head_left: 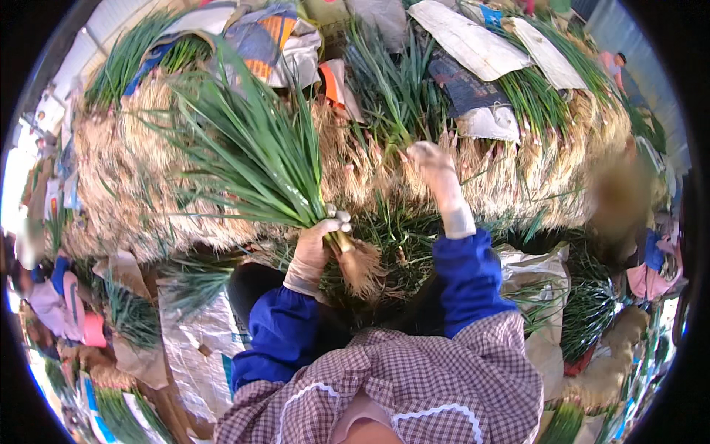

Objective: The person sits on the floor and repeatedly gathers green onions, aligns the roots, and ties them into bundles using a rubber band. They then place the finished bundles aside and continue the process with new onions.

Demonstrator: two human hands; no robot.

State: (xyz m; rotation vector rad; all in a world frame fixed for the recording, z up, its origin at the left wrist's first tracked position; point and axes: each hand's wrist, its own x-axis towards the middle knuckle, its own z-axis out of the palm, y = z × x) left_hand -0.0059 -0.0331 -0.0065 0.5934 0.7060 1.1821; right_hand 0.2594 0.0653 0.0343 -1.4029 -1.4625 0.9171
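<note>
1. Looking down from a head camera: 2 gloved hands work in front of a long heaped pile of green onions [518, 155], stacked with pale stringy roots facing the viewer and green leaves behind.
2. Left hand [314, 244], in a pale glove, has its grip closed around a bunch of green onions [251, 155]. It clasps the bunch just above the roots.
3. That bunch sits left of centre. Its long green leaves fan up and to the left, across the front of the pile, while its root tuft [361, 268] hangs down to the right of the hand.
4. Right hand [433, 170], also gloved, is raised higher and to the right, against the rooty face of the pile. It is blurred, so I cannot tell whether its grip is open or closed, or whether it holds any stalk.
5. Both forearms wear blue sleeves [470, 277], coming up from the lower edge over a checked purple and white apron [436, 385].
6. White and patterned sacks [473, 44] lie over the top of the pile.
7. Loose green onions and a silver-grey sack [196, 348] lie on the ground at lower left.
8. More bundles with pale roots [606, 362] sit at lower right.
9. 1 other person [617, 63] shows small at the upper right edge, well apart from the hands.
</note>
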